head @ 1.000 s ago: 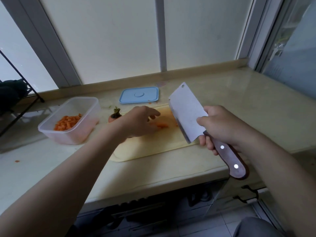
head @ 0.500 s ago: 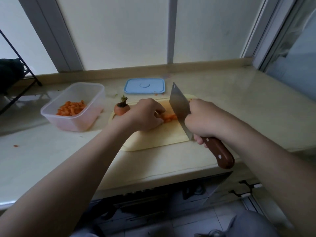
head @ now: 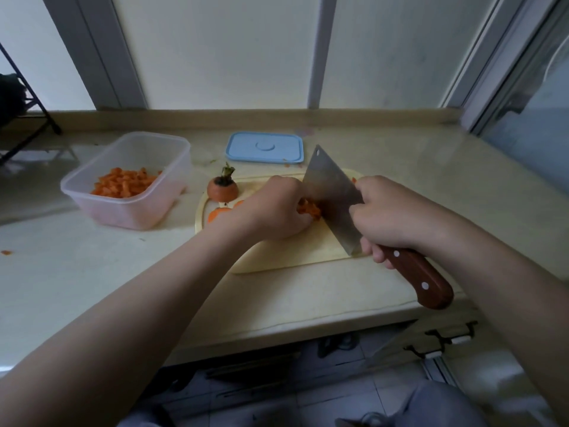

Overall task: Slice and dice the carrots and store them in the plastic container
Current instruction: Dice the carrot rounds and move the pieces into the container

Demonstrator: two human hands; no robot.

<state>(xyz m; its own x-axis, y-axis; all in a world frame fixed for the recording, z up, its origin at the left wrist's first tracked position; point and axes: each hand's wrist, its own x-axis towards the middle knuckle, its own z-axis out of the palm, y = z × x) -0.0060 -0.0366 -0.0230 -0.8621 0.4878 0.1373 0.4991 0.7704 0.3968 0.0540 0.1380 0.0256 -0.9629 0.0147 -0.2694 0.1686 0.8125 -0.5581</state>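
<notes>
On the pale cutting board [head: 289, 257] my left hand [head: 277, 208] holds down a bunch of carrot strips [head: 309, 209] with curled fingers. My right hand [head: 388, 217] grips the brown handle of a cleaver [head: 331, 195], whose blade stands on the board right against the strips. A carrot top with its stem [head: 222, 188] sits at the board's far left corner, with carrot slices [head: 217, 214] just in front of it. The clear plastic container [head: 129, 180], left of the board, holds diced carrot.
A blue lid [head: 264, 147] lies on the counter behind the board. A small carrot bit [head: 6, 252] lies at the counter's left edge. A dark metal rack [head: 27, 103] stands at far left. Windows run along the back.
The cleaver came down from a raised, turned position to stand on the board against the carrot strips. My left hand's fingers curled over the strips.
</notes>
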